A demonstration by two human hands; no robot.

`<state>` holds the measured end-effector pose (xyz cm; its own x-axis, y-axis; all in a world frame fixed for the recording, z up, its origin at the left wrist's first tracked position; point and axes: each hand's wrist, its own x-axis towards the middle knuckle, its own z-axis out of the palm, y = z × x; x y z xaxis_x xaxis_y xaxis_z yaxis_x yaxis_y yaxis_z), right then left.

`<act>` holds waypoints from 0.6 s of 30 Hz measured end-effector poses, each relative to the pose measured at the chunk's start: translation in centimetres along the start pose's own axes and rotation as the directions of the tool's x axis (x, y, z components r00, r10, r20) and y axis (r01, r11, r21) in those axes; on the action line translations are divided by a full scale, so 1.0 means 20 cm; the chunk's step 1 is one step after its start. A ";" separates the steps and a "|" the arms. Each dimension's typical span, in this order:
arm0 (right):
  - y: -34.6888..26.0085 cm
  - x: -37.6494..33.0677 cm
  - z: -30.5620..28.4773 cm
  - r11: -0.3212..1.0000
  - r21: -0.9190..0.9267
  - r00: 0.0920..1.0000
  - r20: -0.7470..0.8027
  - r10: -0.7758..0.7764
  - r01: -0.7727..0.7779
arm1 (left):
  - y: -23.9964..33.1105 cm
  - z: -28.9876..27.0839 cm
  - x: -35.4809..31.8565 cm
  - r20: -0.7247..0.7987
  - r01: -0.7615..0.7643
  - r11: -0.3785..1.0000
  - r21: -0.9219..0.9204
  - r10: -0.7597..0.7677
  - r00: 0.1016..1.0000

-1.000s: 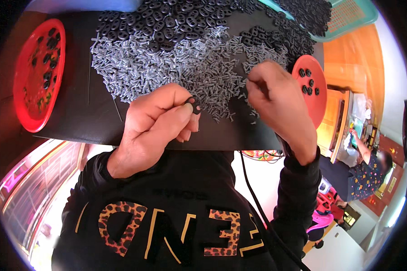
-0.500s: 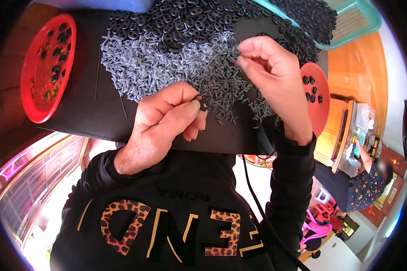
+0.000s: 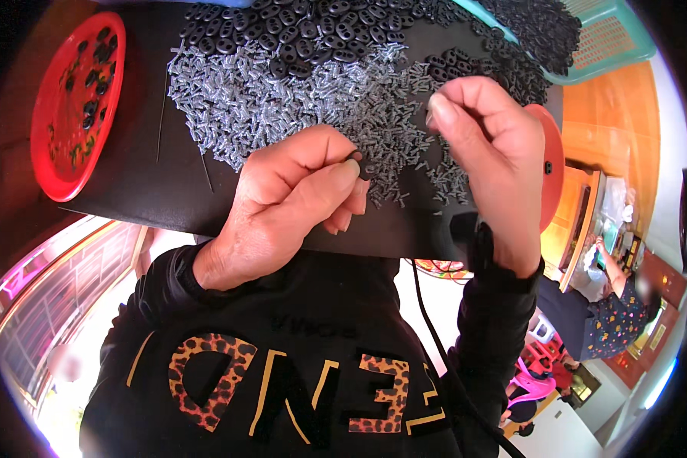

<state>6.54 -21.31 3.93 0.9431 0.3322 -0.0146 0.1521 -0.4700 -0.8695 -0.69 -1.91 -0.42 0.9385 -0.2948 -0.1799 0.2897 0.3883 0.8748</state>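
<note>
My left hand (image 3: 282,200) is closed in a pinch over the table's near part. A small black piece (image 3: 356,156) shows between its thumb and forefinger; most of it is hidden by the fingers. To the right, my right hand (image 3: 504,145) is raised with thumb and forefinger pressed together, and whatever they hold is too small to make out. Between and beyond the hands spreads a heap of small silvery springs (image 3: 259,99). Behind that heap lie many black oval two-hole cord-lock pieces (image 3: 343,29).
A red dish (image 3: 46,164) with black pieces stands at the left. Partly behind my right hand is another red dish (image 3: 552,195). At the far right, small black parts (image 3: 523,30) lie by a teal basket (image 3: 626,46). A person (image 3: 614,313) is in the background.
My right hand has moved right and slightly nearer, away from the springs. My left hand has shifted a little right, and the black piece in it shows less.
</note>
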 end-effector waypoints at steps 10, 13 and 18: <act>-0.14 -0.08 0.15 0.870 0.476 0.987 0.149 0.063 -0.127 | 0.03 0.02 -0.04 0.047 -0.070 0.997 0.023 0.069 0.997; -0.14 -0.09 0.16 0.869 0.484 0.990 0.136 0.038 -0.100 | 0.02 0.01 -0.04 0.062 -0.099 0.995 0.010 0.098 0.993; -0.18 -0.10 0.18 0.859 0.491 0.986 0.144 0.082 -0.143 | 0.03 0.00 -0.05 0.071 -0.104 0.994 0.022 0.102 0.992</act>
<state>3.10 -17.38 5.41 0.9000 0.4067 -0.1570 -0.1497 -0.0500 -0.9875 -1.49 -1.34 0.16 0.9476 -0.3144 -0.0574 0.1862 0.3974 0.8985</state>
